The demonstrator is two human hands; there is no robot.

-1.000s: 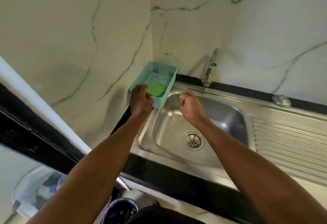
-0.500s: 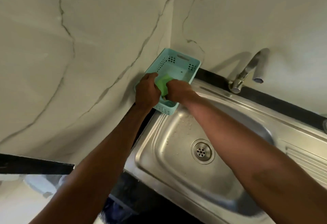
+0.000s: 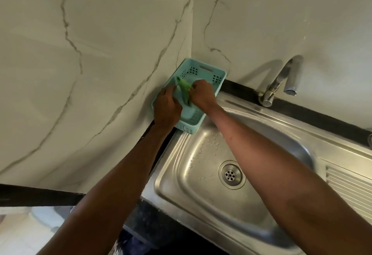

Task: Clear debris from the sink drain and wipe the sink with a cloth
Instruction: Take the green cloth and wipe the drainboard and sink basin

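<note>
A teal plastic basket [image 3: 209,74] sits in the corner at the sink's far left edge. My right hand [image 3: 202,94] is inside it, gripping a green cloth [image 3: 184,89] that stands on edge, lifted off the basket floor. My left hand [image 3: 166,106] holds the basket's left rim and touches the cloth's left side. The steel sink [image 3: 201,204] lies below, with water drops on its floor and a round drain [image 3: 231,174] in the middle. No debris shows on the drain.
A steel tap [image 3: 281,79] rises at the back right of the sink. A ribbed drainboard [image 3: 350,186] runs to the right. Marble walls close the corner behind the basket. The black counter edge [image 3: 145,218] runs along the front.
My right hand went from above the sink into the basket and took hold of the green cloth, which now stands up on edge. My head moved closer to the corner.
</note>
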